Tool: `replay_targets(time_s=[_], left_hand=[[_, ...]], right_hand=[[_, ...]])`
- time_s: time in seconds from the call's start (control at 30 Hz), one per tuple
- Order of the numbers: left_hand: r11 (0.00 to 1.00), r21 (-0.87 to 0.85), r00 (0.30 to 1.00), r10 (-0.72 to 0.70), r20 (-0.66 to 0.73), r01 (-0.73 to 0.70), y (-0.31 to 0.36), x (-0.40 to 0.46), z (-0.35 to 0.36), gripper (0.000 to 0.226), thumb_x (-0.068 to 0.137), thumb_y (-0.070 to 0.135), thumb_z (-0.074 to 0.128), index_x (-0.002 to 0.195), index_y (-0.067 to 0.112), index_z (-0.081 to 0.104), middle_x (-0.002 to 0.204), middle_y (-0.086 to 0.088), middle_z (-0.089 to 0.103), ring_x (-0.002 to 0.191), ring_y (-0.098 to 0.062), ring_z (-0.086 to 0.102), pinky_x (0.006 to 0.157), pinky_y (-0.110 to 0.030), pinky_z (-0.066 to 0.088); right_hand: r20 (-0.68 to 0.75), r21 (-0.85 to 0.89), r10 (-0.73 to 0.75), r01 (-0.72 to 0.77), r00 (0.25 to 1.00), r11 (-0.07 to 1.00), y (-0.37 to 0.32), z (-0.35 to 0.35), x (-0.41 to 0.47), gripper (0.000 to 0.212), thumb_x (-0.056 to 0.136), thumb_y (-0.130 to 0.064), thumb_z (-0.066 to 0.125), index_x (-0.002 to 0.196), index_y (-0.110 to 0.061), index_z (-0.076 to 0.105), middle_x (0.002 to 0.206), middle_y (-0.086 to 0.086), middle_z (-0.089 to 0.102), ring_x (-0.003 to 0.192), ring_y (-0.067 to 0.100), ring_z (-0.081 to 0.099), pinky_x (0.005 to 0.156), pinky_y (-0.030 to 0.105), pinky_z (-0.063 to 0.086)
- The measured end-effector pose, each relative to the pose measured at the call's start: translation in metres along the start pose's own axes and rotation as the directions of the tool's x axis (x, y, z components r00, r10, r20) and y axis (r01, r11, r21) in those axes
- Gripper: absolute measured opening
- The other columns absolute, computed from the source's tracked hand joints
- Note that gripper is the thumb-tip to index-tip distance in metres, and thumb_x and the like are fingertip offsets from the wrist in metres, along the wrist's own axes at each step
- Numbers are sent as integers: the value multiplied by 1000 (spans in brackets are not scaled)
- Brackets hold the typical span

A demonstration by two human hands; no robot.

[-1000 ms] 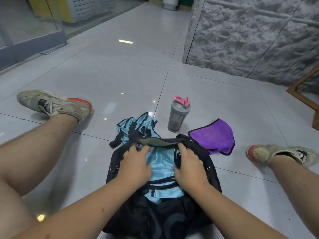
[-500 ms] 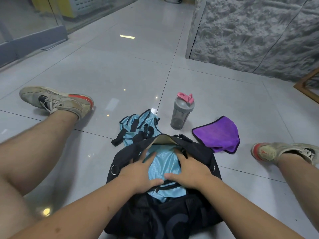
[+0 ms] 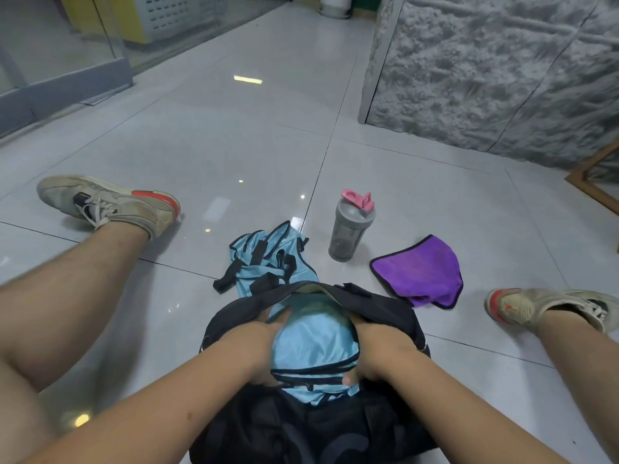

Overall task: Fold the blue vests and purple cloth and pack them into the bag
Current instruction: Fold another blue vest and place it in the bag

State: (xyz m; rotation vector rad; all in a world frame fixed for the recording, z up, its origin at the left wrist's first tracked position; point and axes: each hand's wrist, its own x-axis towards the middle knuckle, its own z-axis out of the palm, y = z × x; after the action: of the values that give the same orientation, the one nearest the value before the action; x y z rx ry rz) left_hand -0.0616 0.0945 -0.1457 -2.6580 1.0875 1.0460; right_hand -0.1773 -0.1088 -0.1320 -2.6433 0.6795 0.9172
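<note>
A black bag (image 3: 395,313) lies open on the floor between my legs. A folded blue vest (image 3: 315,346) with black trim sits in its mouth. My left hand (image 3: 248,349) holds the vest's left side, fingers reaching under the bag's rim and thumb on the near edge. My right hand (image 3: 378,349) holds the right side the same way, its fingers hidden inside the bag. A second blue vest (image 3: 268,256) lies crumpled on the floor just beyond the bag. The purple cloth (image 3: 422,272) lies loosely doubled on the floor to the right.
A grey shaker bottle (image 3: 350,229) with a pink lid stands between the loose vest and the purple cloth. My feet in worn sneakers rest at far left (image 3: 107,202) and far right (image 3: 549,308). A stone-textured wall (image 3: 485,68) rises behind. A wooden frame (image 3: 593,182) stands at right.
Both hands have slid from pressing flat on top of the vest out to its left and right sides, and the vest has sunk deeper into the bag.
</note>
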Motion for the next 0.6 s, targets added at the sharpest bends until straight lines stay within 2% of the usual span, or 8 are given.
replay_targets(time_s=[0.1, 0.2, 0.27, 0.33, 0.43, 0.47, 0.53, 0.6], left_hand=[[999, -44, 999, 7, -46, -9, 2, 1, 0, 132, 77, 58, 83, 161, 41, -18, 174, 1, -11, 133, -27, 57, 107, -40, 51], [996, -91, 999, 18, -30, -21, 8, 1, -6, 124, 79, 73, 72, 163, 41, -13, 172, -3, -20, 147, -32, 42, 115, -42, 43], [996, -81, 998, 26, -62, -31, 16, 0, -13, 119, 80, 78, 67, 164, 39, -7, 174, -8, -7, 150, -35, 38, 116, -43, 42], [995, -76, 990, 58, -125, -68, 22, -1, -19, 111, 83, 79, 61, 166, 32, 5, 173, -12, 14, 148, -33, 39, 114, -42, 42], [974, -165, 947, 97, -305, -153, 30, -3, -34, 77, 92, 64, 62, 156, 27, 40, 153, -6, 53, 137, -27, 53, 106, -38, 45], [956, -218, 918, 99, -385, -195, 32, -3, -40, 60, 95, 53, 64, 147, 27, 52, 140, -3, 64, 129, -26, 58, 102, -37, 48], [893, -348, 856, 75, -512, -286, 34, -2, -51, 31, 95, 30, 65, 126, 30, 67, 113, 4, 73, 109, -19, 67, 94, -34, 53], [818, -452, 807, 25, -590, -356, 31, 3, -62, 27, 89, 21, 62, 112, 33, 72, 98, 10, 74, 95, -11, 67, 89, -34, 54]], right_hand=[[-12, 9, -23, 24, 1000, 1000, -1, -4, -4, 126, 68, -54, 91, 164, -34, 12, 157, -3, 48, 141, 27, 50, 113, 42, 45], [-47, -33, -36, 34, 998, 999, -10, -7, -9, 115, 72, -62, 84, 163, -28, 21, 149, 3, 53, 135, 28, 53, 108, 39, 47], [-88, -26, -54, 52, 995, 998, -19, -10, -13, 108, 75, -64, 80, 162, -35, 22, 148, 8, 49, 135, 31, 52, 108, 41, 47], [-143, -35, -100, 96, 985, 995, -29, -13, -16, 97, 83, -63, 73, 162, -39, 22, 151, 11, 44, 135, 33, 50, 109, 42, 46], [-261, -46, -237, 233, 936, 971, -41, -25, -16, 60, 97, -43, 62, 154, -34, 44, 152, 5, 49, 132, 29, 55, 103, 38, 49], [-304, -25, -285, 292, 909, 956, -44, -31, -16, 47, 98, -34, 59, 144, -32, 55, 144, 1, 57, 126, 27, 59, 96, 36, 50], [-376, 72, -329, 381, 866, 922, -48, -44, -16, 27, 93, -20, 57, 116, -27, 69, 107, -5, 71, 101, 22, 66, 78, 33, 49], [-448, 211, -321, 448, 835, 869, -51, -58, -12, 27, 86, -12, 57, 103, -27, 73, 80, -8, 69, 80, 13, 64, 71, 29, 48]])
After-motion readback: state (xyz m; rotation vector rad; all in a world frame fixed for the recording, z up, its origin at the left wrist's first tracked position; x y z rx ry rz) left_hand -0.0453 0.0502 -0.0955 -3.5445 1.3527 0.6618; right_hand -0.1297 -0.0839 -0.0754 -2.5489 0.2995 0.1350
